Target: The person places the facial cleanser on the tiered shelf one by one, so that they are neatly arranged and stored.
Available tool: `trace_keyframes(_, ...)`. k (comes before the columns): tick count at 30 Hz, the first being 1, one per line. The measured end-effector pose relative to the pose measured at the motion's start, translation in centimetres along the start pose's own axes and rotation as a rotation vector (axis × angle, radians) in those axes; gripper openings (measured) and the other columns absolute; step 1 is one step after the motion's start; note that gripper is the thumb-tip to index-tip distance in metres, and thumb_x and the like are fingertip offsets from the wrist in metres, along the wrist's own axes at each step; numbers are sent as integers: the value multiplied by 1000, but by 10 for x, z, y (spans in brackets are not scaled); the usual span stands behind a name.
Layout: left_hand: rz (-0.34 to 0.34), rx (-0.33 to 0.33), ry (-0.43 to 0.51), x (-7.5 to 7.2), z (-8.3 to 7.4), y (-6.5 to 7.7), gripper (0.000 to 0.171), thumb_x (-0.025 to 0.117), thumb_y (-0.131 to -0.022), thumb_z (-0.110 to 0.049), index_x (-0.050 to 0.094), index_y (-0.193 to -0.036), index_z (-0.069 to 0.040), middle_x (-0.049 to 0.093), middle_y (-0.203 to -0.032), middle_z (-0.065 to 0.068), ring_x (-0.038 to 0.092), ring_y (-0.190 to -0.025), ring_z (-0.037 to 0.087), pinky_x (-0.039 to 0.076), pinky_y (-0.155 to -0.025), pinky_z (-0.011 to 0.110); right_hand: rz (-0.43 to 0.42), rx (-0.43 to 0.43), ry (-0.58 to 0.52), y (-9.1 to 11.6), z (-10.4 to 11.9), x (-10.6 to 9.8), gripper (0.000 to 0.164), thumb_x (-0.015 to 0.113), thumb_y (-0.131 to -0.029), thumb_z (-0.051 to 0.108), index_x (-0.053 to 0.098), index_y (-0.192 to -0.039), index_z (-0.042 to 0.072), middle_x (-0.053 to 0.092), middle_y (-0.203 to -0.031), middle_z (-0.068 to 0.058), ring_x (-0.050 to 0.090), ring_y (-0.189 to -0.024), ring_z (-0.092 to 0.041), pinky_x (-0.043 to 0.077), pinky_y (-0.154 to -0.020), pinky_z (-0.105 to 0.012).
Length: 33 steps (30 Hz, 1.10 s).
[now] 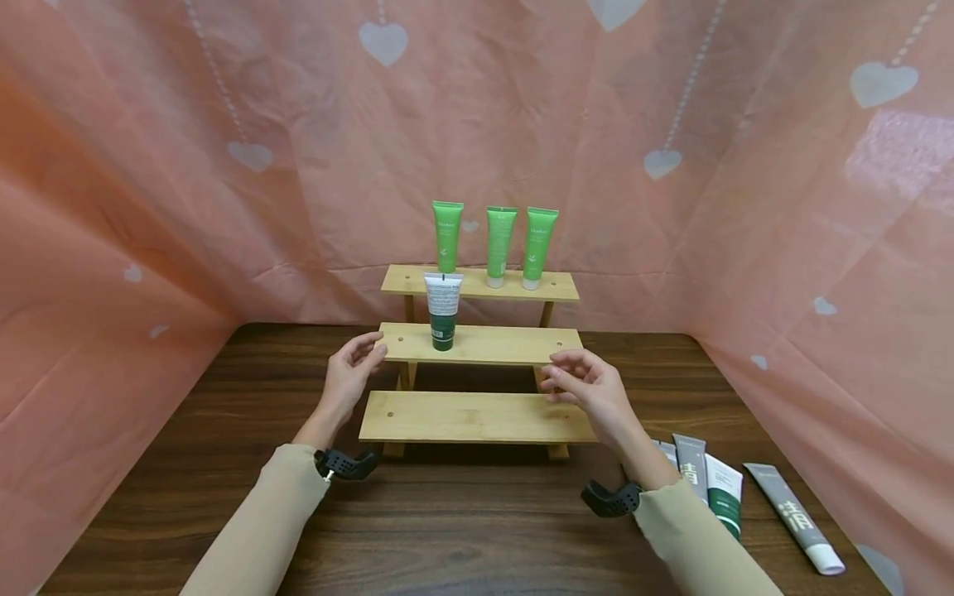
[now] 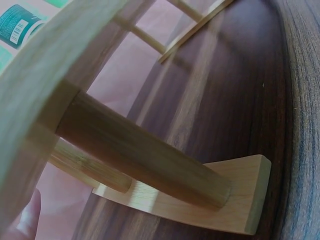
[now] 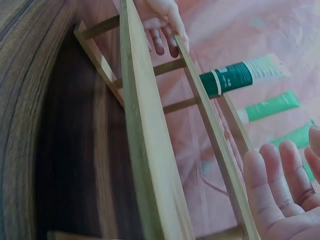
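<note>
A three-tier wooden display stand (image 1: 477,416) is set on the dark table. My left hand (image 1: 349,379) is at the left end of its middle shelf (image 1: 514,345), fingertips right at the edge and fingers loosely bent. Over by the shelf's right end, my right hand (image 1: 592,389) has its fingers relaxed; in the right wrist view these fingers (image 3: 287,172) are spread with nothing in them. A white and dark green tube (image 1: 443,313) stands cap down on the middle shelf, left of centre. Green tubes (image 1: 537,248) stand in a row on the top shelf.
At the right of the table lie a grey tube (image 1: 793,517) and a small cluster with another grey tube (image 1: 691,465) and a white-green tube (image 1: 725,492), partly behind my right forearm. Pink curtains (image 1: 566,108) with white hearts surround the table.
</note>
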State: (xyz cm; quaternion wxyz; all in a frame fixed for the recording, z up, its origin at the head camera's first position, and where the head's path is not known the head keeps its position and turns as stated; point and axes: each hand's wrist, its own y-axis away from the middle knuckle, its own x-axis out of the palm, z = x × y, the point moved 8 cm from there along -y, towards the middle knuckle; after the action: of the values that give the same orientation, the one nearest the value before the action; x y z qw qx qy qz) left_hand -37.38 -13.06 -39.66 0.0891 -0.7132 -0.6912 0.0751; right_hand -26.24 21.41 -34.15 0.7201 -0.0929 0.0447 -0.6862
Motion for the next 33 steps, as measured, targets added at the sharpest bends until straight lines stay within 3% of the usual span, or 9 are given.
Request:
trace_keyframes(3, -2, -13, -9, 0, 2, -1, 42, 65, -88, -27, 58, -123, -4, 56, -109, 14, 58, -87, 12, 50, -83, 36, -3, 33, -11, 7, -3, -10, 29, 62, -90, 9, 52, -113, -6, 59, -103, -21, 65, -86, -27, 54, -73, -43)
trace_keyframes(5, -9, -14, -14, 0, 7, -2, 44, 67, -86, -32, 59, -122, -7, 56, -108, 11, 58, -87, 13, 48, -87, 44, 0, 57, -23, 13, -5, -17, 23, 61, -90, 8, 54, -111, 0, 61, -102, -19, 64, -87, -27, 54, -74, -44)
trace_keyframes(8, -6, -19, -10, 1, 10, -3, 45, 68, -85, -33, 59, -121, -7, 56, -107, 10, 59, -87, 13, 46, -88, 46, -2, 82, -32, 22, -7, -28, 21, 60, -91, 8, 55, -110, 3, 63, -101, -15, 64, -88, -26, 54, -75, -44)
trace_keyframes(17, -7, 4, 1, 0, 7, -3, 45, 68, -85, -33, 60, -121, -7, 55, -110, 16, 59, -88, 13, 48, -87, 44, -22, 116, -18, 46, -14, -60, 18, 58, -92, 6, 56, -110, 6, 67, -97, -7, 65, -88, -27, 55, -71, -41)
trace_keyframes(24, -13, -22, -15, -3, 10, 2, 45, 67, -85, -33, 60, -122, -8, 56, -109, 11, 58, -91, 15, 51, -82, 32, -65, 193, 26, 71, -22, -88, 17, 57, -93, 9, 56, -110, 11, 68, -96, -2, 65, -87, -23, 54, -73, -42)
trace_keyframes(30, 1, -14, -16, 0, 8, -1, 46, 67, -85, -35, 59, -123, -9, 55, -114, 16, 59, -92, 15, 45, -90, 48, -106, 246, -7, 90, -22, -118, 19, 57, -93, 8, 56, -111, 14, 68, -98, -1, 66, -87, -22, 54, -73, -42)
trace_keyframes(33, -6, -12, -7, 0, 8, -2, 46, 67, -85, -35, 60, -122, -9, 55, -114, 17, 59, -91, 14, 44, -91, 51, -116, 284, 2, 97, -22, -133, 19, 57, -93, 8, 56, -110, 17, 68, -98, -1, 66, -87, -22, 54, -74, -43)
